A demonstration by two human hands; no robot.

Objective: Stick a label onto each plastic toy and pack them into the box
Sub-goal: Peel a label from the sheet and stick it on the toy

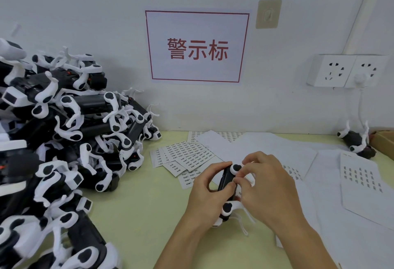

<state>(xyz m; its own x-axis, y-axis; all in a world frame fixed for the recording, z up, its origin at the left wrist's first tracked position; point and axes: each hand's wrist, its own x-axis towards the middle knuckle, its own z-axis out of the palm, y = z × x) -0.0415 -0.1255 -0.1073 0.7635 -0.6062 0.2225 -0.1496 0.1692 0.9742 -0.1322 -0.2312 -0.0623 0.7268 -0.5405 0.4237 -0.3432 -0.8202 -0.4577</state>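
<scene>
a pale wall backs a yellow-green surface (pixel 145 209), with a red-bordered sign (pixel 197 46) fixed above it and a double socket (pixel 347 70) toward the right. along the left edge of the surface a big heap of black-and-white plastic toys (pixel 64 132) is stacked against the wall, likely the unlabelled stock, kept within the left arm's reach. sheets of small labels (pixel 185 155) are fanned out at the middle of the surface, just behind the hands, so that a fresh one is a short reach away; spent backing papers (pixel 360 183) spread toward the right edge.

near the front of the surface, the left hand (pixel 204 192) curls round the dark body of one toy (pixel 227 181), gripping it and holding it up off the surface with a flat face turned upward, which steadies it for sticking. the right hand (pixel 268 185) has its fingertips pinched down on that toy's top, seemingly pressing a label on, though the label itself is hidden under the fingers.

one more toy (pixel 356 140) lies at the far right by the corner of a cardboard box (pixel 382 138), probably finished and waiting to be packed.
</scene>
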